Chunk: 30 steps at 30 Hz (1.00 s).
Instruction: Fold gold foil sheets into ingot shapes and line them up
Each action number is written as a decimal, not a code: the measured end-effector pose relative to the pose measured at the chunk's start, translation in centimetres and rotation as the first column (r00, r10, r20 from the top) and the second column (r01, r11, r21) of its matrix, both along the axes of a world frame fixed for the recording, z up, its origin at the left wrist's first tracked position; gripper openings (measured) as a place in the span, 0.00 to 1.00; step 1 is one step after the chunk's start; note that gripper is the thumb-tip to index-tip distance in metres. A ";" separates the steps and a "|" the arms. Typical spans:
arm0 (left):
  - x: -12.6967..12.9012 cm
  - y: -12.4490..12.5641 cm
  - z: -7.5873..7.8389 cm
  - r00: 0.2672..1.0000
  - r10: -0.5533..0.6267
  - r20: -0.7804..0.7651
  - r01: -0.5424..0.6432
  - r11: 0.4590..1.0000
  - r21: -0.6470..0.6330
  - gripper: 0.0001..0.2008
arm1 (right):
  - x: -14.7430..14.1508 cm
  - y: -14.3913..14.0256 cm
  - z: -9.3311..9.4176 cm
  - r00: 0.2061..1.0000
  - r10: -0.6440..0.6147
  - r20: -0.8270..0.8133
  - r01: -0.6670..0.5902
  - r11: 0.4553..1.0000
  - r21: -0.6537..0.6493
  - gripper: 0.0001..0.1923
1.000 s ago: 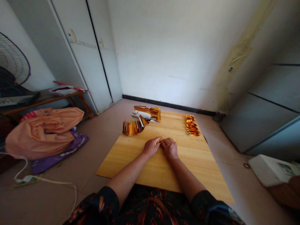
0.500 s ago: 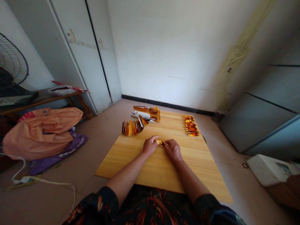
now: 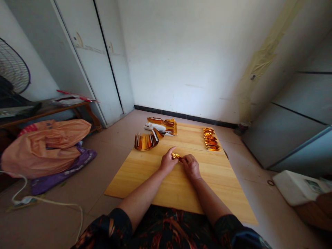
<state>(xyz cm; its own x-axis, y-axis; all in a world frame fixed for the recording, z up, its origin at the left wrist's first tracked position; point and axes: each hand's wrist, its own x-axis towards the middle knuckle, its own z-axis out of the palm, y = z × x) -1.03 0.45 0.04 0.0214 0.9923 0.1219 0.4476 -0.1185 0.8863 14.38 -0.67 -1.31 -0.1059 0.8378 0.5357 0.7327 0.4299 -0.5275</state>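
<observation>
A small folded piece of gold foil paper point(image 3: 176, 156) is held between my two hands, just over the middle of the wooden board. My left hand point(image 3: 168, 162) grips its left end, with one finger stretched up and away from it. The fingers of my right hand point(image 3: 191, 167) are pinched on the right end of the same piece. Beyond my hands on the right, a row of folded gold foil pieces point(image 3: 211, 140) lies near the board's edge. At the far left, a curved stack of gold foil sheets point(image 3: 144, 141) stands on the board.
Behind the curved stack lie more gold sheets point(image 3: 171, 126) and a white wrapper point(image 3: 157, 127). The wooden board point(image 3: 178, 193) spans the space before me. Orange cloth-like material point(image 3: 52, 145) and a white cable point(image 3: 54, 202) are on the left; a white box point(image 3: 298, 188) is on the right.
My left hand has shifted slightly right and turned, one finger now lifting up beside the foil piece. My right hand has moved slightly left. Both still hold the piece.
</observation>
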 end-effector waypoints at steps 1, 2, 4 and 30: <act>0.1 -0.1 0.2 1.000 0.014 -0.003 -0.014 1.000 -0.009 0.34 | 0.0 0.0 0.0 1.000 -0.002 0.000 0.002 1.000 -0.001 0.10; 0.2 -0.2 0.5 1.000 0.025 -0.008 -0.025 1.000 -0.012 0.36 | -0.1 -0.1 0.0 1.000 -0.005 0.005 0.005 1.000 -0.002 0.10; 0.2 -0.4 0.8 0.999 0.036 -0.030 -0.036 0.999 -0.004 0.38 | -0.1 -0.1 0.0 0.999 -0.019 0.026 0.019 1.000 0.003 0.10; 0.3 -0.5 1.6 0.993 0.107 0.058 -0.105 0.994 -0.029 0.33 | 0.2 -0.4 -0.4 0.998 -0.069 -0.002 0.069 0.998 -0.014 0.10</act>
